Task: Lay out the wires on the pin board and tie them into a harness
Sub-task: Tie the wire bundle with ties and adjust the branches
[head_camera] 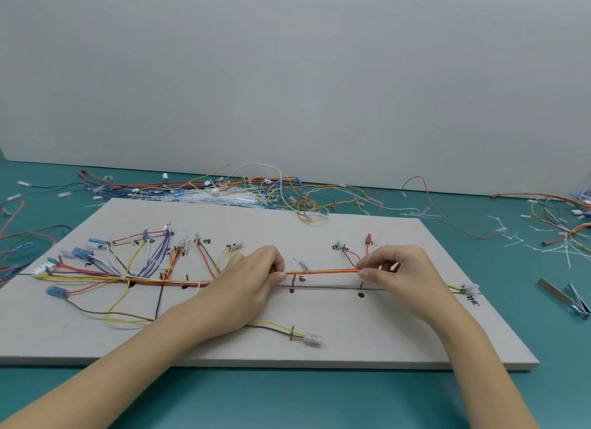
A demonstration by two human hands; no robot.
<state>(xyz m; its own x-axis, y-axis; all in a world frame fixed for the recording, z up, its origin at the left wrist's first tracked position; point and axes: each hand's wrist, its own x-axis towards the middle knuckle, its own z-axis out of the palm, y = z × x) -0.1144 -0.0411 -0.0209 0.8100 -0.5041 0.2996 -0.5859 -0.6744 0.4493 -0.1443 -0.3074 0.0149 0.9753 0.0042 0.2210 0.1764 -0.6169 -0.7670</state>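
A grey pin board (351, 339) lies flat on the teal table. A bundle of orange, red and yellow wires (323, 271) runs left to right along its middle line. My left hand (256, 278) pinches the bundle at its left part, and my right hand (396, 268) pinches it further right; the stretch between them is taut and straight. Left of my hands, many coloured wires (128, 265) fan out to blue and white connectors (81, 252). A yellow and brown pair ends at a clear connector (311, 337) near the front edge.
A tangle of loose wires (271, 195) and clear cable ties (224, 200) lies behind the board. More wires (563, 214) and cut tie ends (543, 246) lie at the right. Metal clippers (572, 300) rest on the table at the far right.
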